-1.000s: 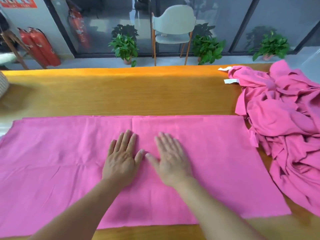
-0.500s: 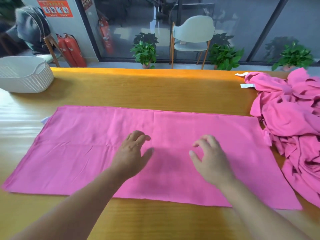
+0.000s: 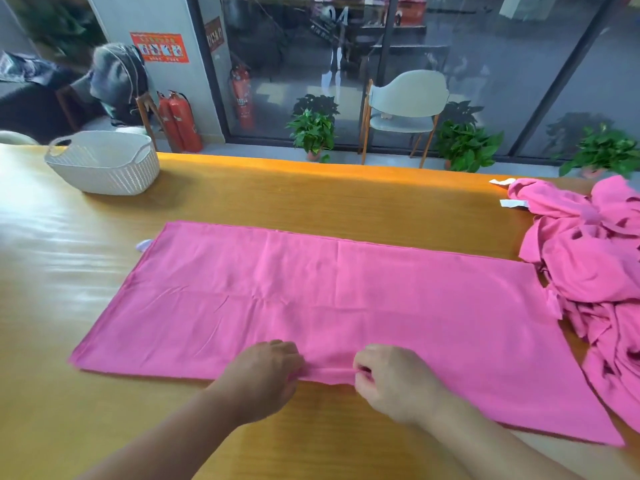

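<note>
While both hands pinch the near hem of a pink cloth (image 3: 346,299) spread flat on a wooden table (image 3: 311,195), a fold looks to be getting under way. The left hand (image 3: 263,370) and the right hand (image 3: 388,379) sit close together at the middle of that edge. Their fingers are curled and gripping the fabric, with a short ridge of it raised between them. Elsewhere the sheet lies smooth, its long sides running left to right and its far edge well short of the table's far side.

At right, a rumpled pile of the same pink fabric (image 3: 595,271) meets the cloth's right end; whether it merely touches or overlaps cannot be told. A white woven basket (image 3: 104,168) stands toward the far left of the table, well apart from the work.

Judging by the grip, the step in hand is taking hold of the near edge for a fold away from the body. The next move would call for lifting the hem evenly with both hands and carrying it toward the far edge — but with the hold so narrow, the outer ends are likely to sag and lag. The hands may have to spread wider, or smooth the layer once it is laid.
</note>
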`<action>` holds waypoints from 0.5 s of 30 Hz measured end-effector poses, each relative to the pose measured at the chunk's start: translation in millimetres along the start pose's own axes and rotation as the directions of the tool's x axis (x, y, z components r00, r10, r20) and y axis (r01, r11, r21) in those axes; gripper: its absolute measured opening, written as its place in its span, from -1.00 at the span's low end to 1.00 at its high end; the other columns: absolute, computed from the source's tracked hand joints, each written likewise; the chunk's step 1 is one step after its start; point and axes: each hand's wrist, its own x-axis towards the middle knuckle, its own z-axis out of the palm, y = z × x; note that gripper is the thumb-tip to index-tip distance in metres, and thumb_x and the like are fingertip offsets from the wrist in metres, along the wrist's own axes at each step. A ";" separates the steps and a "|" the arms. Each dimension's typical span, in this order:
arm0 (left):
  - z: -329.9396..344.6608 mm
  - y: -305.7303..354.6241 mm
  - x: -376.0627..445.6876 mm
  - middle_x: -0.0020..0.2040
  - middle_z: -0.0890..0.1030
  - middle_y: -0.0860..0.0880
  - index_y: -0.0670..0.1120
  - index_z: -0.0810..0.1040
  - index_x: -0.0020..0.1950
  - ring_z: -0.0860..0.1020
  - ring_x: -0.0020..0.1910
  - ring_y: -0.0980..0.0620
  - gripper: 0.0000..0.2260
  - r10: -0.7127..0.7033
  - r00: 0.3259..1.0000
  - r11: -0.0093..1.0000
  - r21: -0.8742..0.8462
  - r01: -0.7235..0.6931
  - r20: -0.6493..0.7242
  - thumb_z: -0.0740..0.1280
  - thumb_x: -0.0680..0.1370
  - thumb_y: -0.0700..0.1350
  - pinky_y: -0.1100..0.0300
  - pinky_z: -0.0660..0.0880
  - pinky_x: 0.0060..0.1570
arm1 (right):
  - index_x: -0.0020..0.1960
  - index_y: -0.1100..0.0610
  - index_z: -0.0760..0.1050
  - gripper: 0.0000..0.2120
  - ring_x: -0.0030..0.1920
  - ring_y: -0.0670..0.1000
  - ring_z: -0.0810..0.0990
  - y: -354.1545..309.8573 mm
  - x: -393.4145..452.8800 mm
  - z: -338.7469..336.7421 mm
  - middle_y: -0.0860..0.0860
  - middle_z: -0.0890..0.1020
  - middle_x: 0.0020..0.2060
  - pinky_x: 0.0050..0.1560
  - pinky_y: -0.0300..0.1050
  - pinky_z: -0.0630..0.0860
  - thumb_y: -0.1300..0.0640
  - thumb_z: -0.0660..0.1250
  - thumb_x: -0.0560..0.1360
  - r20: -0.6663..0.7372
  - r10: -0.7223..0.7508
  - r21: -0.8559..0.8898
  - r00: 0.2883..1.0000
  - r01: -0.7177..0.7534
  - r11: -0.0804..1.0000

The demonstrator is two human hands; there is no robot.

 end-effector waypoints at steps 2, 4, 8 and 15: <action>-11.7 -11.0 7.6 -0.08 0.58 0.11 0.04 0.57 0.01 0.55 -0.09 0.05 -0.76 -0.072 0.997 0.997 -0.029 0.071 -0.029 0.12 0.55 0.01 0.10 0.50 -0.11 | -0.18 -0.07 0.44 -0.86 -0.22 -0.09 0.47 7.8 8.6 -15.7 -0.17 0.52 -0.28 -0.13 -0.11 0.39 -0.01 0.19 0.54 0.026 0.083 0.099 0.996 -0.085 0.991; -27.8 -27.7 23.0 -0.07 0.60 0.15 0.07 0.57 0.05 0.55 -0.09 0.10 -0.81 -0.159 0.987 0.984 -0.082 0.158 -0.012 0.17 0.60 0.00 0.14 0.49 -0.09 | -0.17 -0.06 0.47 -0.83 -0.26 -0.15 0.49 19.3 19.5 -33.4 -0.16 0.55 -0.32 -0.16 -0.15 0.42 -0.03 0.24 0.58 0.051 0.172 0.200 0.984 -0.178 0.963; -66.3 -55.8 62.2 -0.12 0.64 0.15 0.11 0.60 0.03 0.58 -0.16 0.11 -0.87 -0.249 0.967 0.942 -0.221 0.253 0.048 0.26 0.60 0.00 0.07 0.56 -0.08 | -0.19 -0.03 0.54 -0.77 -0.37 -0.17 0.44 39.5 43.7 -60.8 -0.11 0.54 -0.39 -0.28 -0.21 0.38 -0.10 0.30 0.59 0.046 0.271 0.300 0.961 -0.273 0.914; -124.4 -99.1 165.9 -0.05 0.62 0.06 0.03 0.61 0.06 0.55 -0.05 0.02 -0.84 -0.199 0.970 0.966 -0.137 0.218 0.140 0.25 0.61 0.01 0.14 0.50 -0.03 | -0.14 -0.02 0.62 -0.77 -0.18 -0.05 0.59 81.8 131.3 -123.1 -0.08 0.66 -0.22 -0.11 -0.05 0.50 -0.13 0.33 0.56 0.055 0.308 0.254 0.950 -0.311 0.916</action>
